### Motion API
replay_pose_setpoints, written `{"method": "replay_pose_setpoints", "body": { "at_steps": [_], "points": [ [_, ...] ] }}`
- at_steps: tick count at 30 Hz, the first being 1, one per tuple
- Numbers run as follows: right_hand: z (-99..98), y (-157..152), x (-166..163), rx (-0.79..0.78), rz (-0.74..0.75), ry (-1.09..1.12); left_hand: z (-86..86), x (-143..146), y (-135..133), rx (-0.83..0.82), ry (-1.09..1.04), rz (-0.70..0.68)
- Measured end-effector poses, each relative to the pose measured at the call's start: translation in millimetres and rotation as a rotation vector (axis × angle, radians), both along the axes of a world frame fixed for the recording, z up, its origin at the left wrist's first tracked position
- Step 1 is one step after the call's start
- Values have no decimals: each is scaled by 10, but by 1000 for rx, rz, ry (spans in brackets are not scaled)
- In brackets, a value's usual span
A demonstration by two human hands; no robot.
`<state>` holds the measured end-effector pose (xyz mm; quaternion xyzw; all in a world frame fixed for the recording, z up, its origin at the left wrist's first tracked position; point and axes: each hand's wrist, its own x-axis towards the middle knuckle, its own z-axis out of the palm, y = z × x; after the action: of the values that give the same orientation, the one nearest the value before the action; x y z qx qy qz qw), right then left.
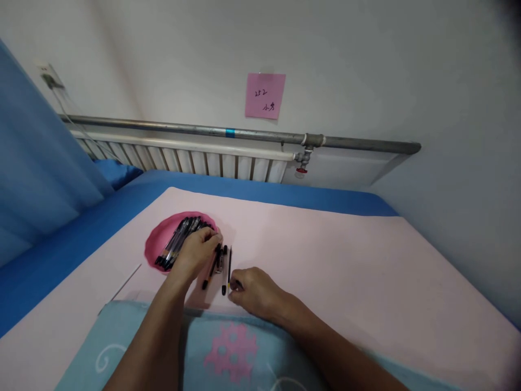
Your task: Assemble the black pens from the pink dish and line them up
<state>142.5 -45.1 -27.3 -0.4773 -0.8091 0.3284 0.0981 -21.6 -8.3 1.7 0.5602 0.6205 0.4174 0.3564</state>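
My left hand reaches over the right rim of a pink scalloped bowl, its fingers bent together; whatever they pinch is hidden. Many black-capped clear pens lie in the bowl. Just below those fingertips, an orange-tinted pen rests slanted on the pink sheet, beside some small dark and clear parts. Farther right is a black-ended pen. My right hand is closed at the near end of a thin dark pen refill with a yellow bit at its base.
The pink sheet covers a blue bed surface. A light-blue patterned cloth lies nearest me. A thin white stick is left of the bowl. Behind stand a radiator, a metal pipe and a blue curtain.
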Motion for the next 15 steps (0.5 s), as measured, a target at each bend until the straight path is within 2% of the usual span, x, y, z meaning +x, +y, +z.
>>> {"method": "replay_pose_setpoints", "body": {
  "at_steps": [4, 8, 12, 15],
  "points": [
    [27, 16, 15, 9, -24, -7, 10, 1, -4, 10, 13, 13],
    [25, 15, 15, 1, 18, 64, 18, 7, -12, 9, 0, -4],
    [-25, 49, 27, 7, -47, 98, 21, 50, -35, -67, -150, -44],
    [-23, 105, 53, 15, -124, 207, 9, 117, -55, -179, -304, -101]
  ]
}}
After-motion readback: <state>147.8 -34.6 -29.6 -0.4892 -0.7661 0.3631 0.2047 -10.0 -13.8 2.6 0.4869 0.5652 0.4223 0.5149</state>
